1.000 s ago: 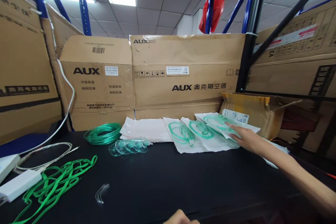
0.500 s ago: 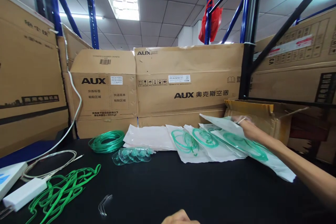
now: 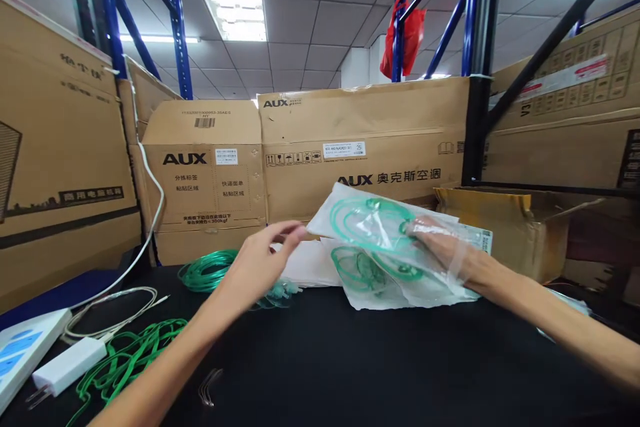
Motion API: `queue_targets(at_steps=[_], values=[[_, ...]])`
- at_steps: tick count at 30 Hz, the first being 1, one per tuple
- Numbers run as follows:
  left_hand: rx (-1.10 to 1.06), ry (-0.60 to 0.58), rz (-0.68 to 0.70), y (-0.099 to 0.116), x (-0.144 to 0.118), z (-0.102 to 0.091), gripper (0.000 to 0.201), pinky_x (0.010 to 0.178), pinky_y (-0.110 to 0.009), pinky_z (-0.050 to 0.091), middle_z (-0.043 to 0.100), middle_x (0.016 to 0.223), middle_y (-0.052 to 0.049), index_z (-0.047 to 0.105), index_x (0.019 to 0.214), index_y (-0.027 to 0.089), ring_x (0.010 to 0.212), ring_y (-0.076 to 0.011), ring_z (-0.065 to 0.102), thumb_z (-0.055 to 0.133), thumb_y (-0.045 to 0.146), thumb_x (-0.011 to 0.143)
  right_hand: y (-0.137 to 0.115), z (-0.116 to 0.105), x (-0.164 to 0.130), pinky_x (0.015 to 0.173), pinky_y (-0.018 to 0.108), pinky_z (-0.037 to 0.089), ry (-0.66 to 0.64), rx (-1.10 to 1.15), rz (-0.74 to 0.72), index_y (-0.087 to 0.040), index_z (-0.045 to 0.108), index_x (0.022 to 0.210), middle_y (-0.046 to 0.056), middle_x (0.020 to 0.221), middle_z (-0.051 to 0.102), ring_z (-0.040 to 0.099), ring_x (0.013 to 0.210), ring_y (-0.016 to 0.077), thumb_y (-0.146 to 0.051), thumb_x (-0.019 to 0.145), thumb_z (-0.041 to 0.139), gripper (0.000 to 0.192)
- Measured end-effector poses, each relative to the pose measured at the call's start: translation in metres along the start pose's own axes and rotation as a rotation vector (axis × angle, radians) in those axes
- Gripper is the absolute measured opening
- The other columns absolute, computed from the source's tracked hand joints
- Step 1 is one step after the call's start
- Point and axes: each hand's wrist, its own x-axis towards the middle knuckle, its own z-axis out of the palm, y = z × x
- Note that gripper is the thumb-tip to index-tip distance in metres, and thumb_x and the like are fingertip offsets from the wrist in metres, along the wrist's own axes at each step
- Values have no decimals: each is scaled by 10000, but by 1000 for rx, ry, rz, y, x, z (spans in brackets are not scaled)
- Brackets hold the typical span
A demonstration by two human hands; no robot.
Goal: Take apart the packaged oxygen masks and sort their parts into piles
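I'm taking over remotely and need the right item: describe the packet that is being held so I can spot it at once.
Start at the long AUX carton behind the black table. In front of it, the right hand lifts a clear sealed packet with coiled green tubing inside. Unlike the similar packets lying flat beneath, it is raised and tilted.

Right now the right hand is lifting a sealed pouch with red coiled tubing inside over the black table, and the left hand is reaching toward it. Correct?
Not quite: the tubing is green, not red. The head view shows the right hand lifting the sealed pouch with green coiled tubing inside over the black table, the left hand reaching toward it.
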Motion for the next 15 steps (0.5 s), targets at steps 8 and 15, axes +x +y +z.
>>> queue_targets(at_steps=[8,15], values=[[-103,-179,-159,-54,44,14,647,575,-282,457,737,782,-75,775,834,133,688,-235,635,609,757,801,-61,11,8,866,389,566,-99,-15,-384,-227,636,962,101,987,676,627,968,252,-72,953,399,284],[-22,-82,-263,-90,58,-18,581,560,-264,462,733,837,-62,748,946,111,672,-194,644,582,666,896,-38,3,0,753,387,524,-39,-46,-335,-220,564,909,116,909,633,575,843,254,-36,957,283,340]])
